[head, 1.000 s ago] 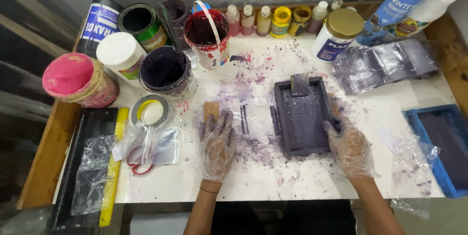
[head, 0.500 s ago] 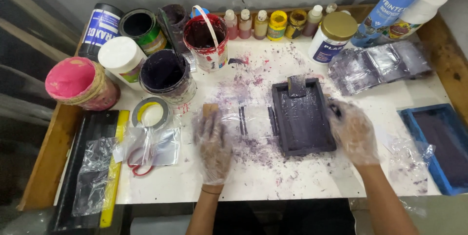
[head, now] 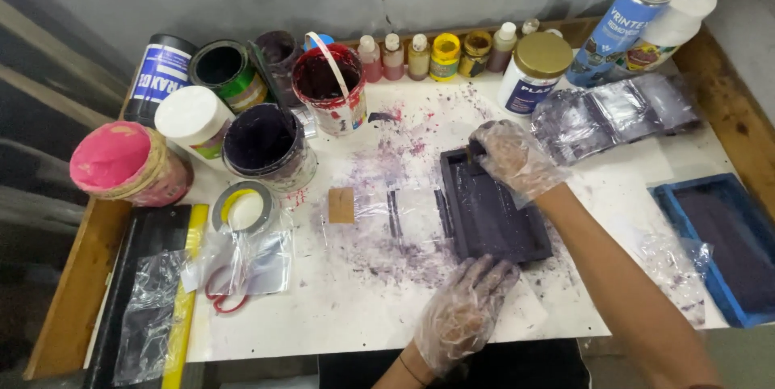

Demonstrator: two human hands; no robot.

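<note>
A dark purple rectangular frame (head: pixel 494 215) lies flat on the stained white table top (head: pixel 339 308). My right hand (head: pixel 513 159), in a thin clear glove, reaches over the frame's far left corner with its fingers curled on the rim there. Resting at the frame's near edge is my gloved left hand (head: pixel 464 312), fingers spread, tips touching the rim. To the left of the frame lie a clear film with dark strips (head: pixel 395 211) and a small brown card (head: pixel 341 205).
Open paint tubs (head: pixel 260 140), a red bucket (head: pixel 329 86) and small bottles (head: pixel 445 54) line the back. A spray can (head: pixel 622 22) and crumpled plastic (head: pixel 605 115) are at the back right. A blue tray (head: pixel 718 244) is at the right, with tape (head: pixel 245 207), scissors (head: pixel 226 296) and a squeegee (head: pixel 153 292) at the left.
My left hand left the brown card and came to the frame's near edge. My right hand went from the frame's right side up to its far left corner.
</note>
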